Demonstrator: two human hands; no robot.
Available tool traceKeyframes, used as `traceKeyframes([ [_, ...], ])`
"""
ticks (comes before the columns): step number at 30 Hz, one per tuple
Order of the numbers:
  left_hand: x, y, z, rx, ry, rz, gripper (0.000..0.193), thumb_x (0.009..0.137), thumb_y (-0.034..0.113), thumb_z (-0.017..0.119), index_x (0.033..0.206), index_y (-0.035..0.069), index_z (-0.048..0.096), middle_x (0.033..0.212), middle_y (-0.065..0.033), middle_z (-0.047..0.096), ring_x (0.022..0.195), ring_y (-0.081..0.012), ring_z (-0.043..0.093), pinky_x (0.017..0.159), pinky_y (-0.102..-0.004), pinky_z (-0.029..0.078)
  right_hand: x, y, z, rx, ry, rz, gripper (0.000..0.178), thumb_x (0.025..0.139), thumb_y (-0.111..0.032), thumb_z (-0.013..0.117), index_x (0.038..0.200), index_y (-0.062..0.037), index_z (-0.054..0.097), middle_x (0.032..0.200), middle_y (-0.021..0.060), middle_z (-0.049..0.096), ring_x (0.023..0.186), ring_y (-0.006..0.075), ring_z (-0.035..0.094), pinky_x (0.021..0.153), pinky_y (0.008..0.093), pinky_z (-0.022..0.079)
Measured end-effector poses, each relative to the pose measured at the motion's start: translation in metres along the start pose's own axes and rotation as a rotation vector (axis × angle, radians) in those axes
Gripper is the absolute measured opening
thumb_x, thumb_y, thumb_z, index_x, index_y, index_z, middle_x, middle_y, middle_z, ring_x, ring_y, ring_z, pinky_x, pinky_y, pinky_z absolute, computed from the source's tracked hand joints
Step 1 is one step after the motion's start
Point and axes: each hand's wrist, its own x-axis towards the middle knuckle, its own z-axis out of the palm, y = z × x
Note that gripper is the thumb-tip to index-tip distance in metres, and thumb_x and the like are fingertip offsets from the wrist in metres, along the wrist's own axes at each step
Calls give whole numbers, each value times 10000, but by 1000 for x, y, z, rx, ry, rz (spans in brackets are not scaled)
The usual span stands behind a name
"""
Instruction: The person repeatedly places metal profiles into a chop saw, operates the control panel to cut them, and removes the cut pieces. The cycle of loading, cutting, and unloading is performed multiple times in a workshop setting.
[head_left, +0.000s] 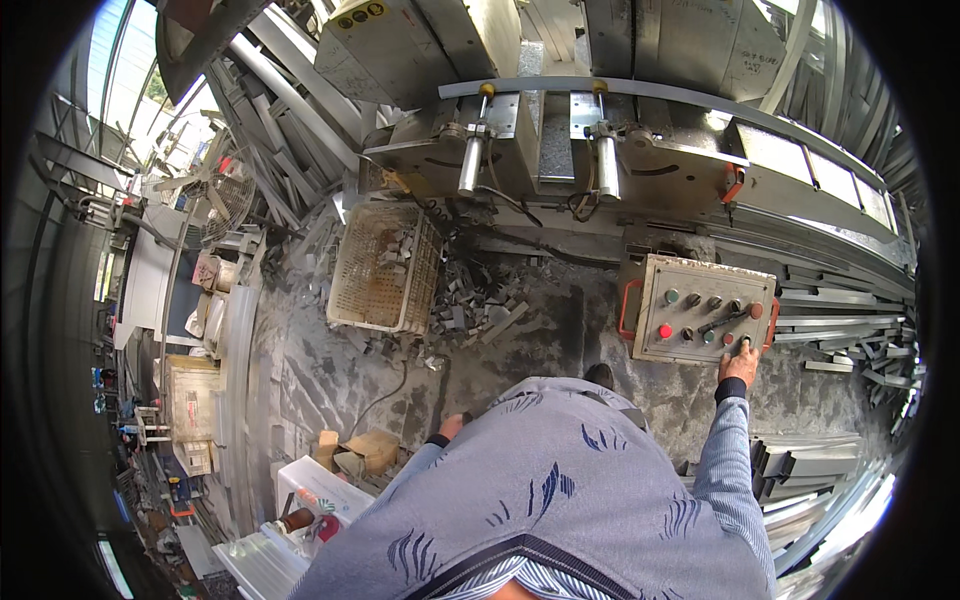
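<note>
My right hand [738, 369] reaches to the control box [655, 290], a pale panel with red side handles and several buttons and knobs. Its thumb and fingers close at a small dark knob [745, 341] in the lower right corner. Close to my body hangs my left hand [453, 427], mostly hidden by my grey apron [560, 470], so its fingers do not show clearly. Beyond the box, a long pale metal profile [690, 95] lies across the double-headed cutting machine [670, 150]. Two clamp cylinders [470, 165] with yellow tips stand against it.
A dirty plastic crate [375, 318] with metal offcuts stands at centre left, and more offcuts [480, 310] litter the floor beside it. Stacked metal profiles [840, 320] line the right. A standing fan [228, 195] and a cardboard box [372, 452] are to the left.
</note>
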Motion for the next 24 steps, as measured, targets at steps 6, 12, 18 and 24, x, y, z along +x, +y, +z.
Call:
traceKeyframes([
  [6,-42,-35,16,-203,-121,-26,286,883,244,522,1042,38,640,953,-146,660,825,-291,621,710,-425,470,2,-1,-2,-35,-130,94,675,751,-240,686,1353,-133,400,1035,186,614,969,343,597,844,414,479],
  [12,-40,-30,31,-10,-112,-107,259,899,205,478,1039,71,649,933,-144,662,783,-284,630,685,-410,477,3,-3,-1,-67,-157,112,734,734,-265,687,1385,-172,362,1012,201,636,946,346,618,843,423,493],
  [18,-32,-23,54,-169,191,129,245,905,185,469,1060,94,634,967,-155,649,851,-337,610,730,-415,473,6,-13,-15,-71,-176,134,649,722,-194,652,1334,-140,441,1047,193,630,984,323,609,871,404,484],
  [24,-39,-32,55,-214,86,118,252,908,229,493,1058,77,627,986,-156,645,896,-347,600,758,-398,465,-3,-33,-37,-66,-212,178,605,718,-174,663,1287,-73,485,1110,183,615,1039,305,592,900,380,472],
])
